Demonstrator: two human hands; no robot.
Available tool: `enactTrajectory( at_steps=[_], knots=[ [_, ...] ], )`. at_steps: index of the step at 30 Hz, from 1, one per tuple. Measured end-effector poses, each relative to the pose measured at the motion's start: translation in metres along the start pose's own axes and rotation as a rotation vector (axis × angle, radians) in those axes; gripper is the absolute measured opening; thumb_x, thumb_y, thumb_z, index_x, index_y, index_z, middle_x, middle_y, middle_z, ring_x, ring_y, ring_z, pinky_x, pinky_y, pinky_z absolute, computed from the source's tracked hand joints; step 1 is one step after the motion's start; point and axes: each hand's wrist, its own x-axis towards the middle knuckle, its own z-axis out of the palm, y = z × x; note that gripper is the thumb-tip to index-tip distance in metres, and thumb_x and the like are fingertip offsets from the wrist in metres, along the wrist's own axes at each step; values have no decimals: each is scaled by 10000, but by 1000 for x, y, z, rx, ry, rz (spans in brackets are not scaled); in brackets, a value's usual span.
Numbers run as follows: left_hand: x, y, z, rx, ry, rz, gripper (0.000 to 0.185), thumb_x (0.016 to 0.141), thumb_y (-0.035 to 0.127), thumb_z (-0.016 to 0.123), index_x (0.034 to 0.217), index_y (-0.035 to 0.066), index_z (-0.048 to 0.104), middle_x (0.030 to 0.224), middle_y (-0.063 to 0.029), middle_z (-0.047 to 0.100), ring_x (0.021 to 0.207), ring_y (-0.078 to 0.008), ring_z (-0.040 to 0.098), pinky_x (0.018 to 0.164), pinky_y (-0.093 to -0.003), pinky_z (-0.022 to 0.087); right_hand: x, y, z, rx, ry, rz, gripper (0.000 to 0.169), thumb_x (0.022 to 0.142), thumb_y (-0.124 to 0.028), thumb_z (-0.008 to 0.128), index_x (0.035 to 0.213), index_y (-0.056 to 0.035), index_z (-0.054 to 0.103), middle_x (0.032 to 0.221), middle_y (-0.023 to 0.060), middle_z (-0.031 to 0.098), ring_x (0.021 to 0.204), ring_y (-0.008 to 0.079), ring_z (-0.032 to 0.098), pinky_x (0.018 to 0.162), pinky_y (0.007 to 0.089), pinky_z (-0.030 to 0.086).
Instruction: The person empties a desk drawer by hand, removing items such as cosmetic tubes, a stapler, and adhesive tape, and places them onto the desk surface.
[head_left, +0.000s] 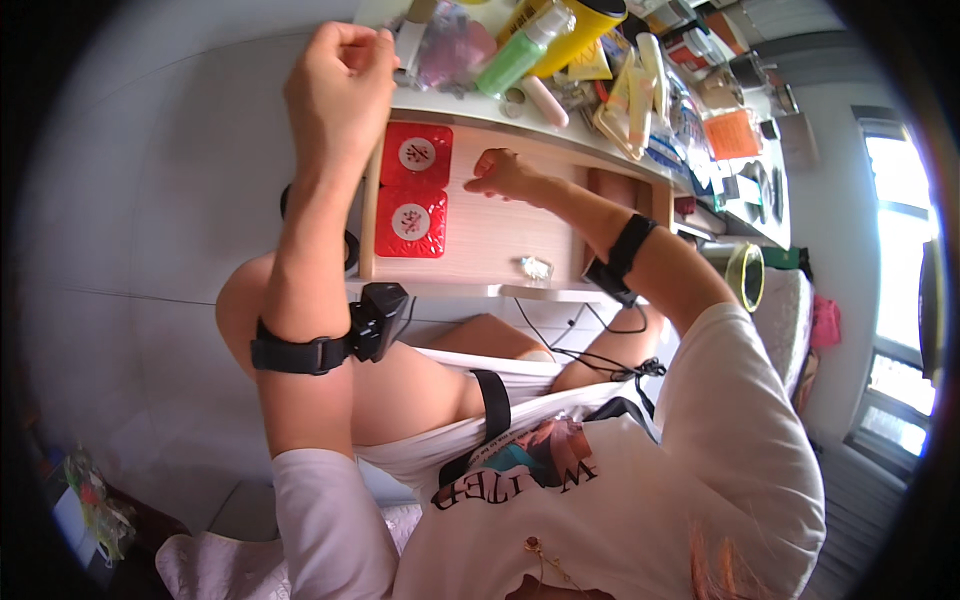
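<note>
My left hand (341, 79), with its fingers curled inward, is raised at the left end of the cluttered desktop, near a crinkled clear plastic bag (450, 49). Whether it pinches something small cannot be seen. Below it, an open drawer (517, 240) holds two red square packets (435, 161) (431, 240) with round white centres, side by side at its left end. Over the drawer's middle hovers my right hand (499, 174), its fingers bent and apart, with nothing visible in it. A small clear wrapped item (536, 268) lies near the drawer's front edge.
On the desktop stand a green spray bottle (517, 56), a yellow container (574, 37), a pink tube (546, 101) and several packages. A brown box (616, 191) sits in the drawer's right end. Black cables (562, 349) hang below the drawer by my legs.
</note>
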Motion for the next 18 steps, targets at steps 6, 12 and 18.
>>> enactTrajectory(
  at_steps=[6,12,18],
  knots=[
    [-2,19,4,76,-77,-104,218,869,229,567,926,20,582,788,-24,639,648,-76,571,623,-224,446,-58,71,-14,-559,-353,-32,472,617,-277,775,978,-48,573,1004,149,593,972,306,549,798,388,447],
    [-4,16,14,95,-100,-74,205,856,219,579,902,19,585,775,-36,646,637,-91,587,612,-233,453,-61,87,7,-710,-404,-57,411,619,-185,730,975,-34,590,948,149,616,953,305,572,759,405,473],
    [-1,12,12,85,-91,-32,170,841,181,590,866,13,583,721,-52,648,605,-107,609,578,-241,475,-58,82,17,-861,-454,-119,294,653,-139,683,917,-40,598,930,124,619,940,295,575,761,404,459]
  ],
)
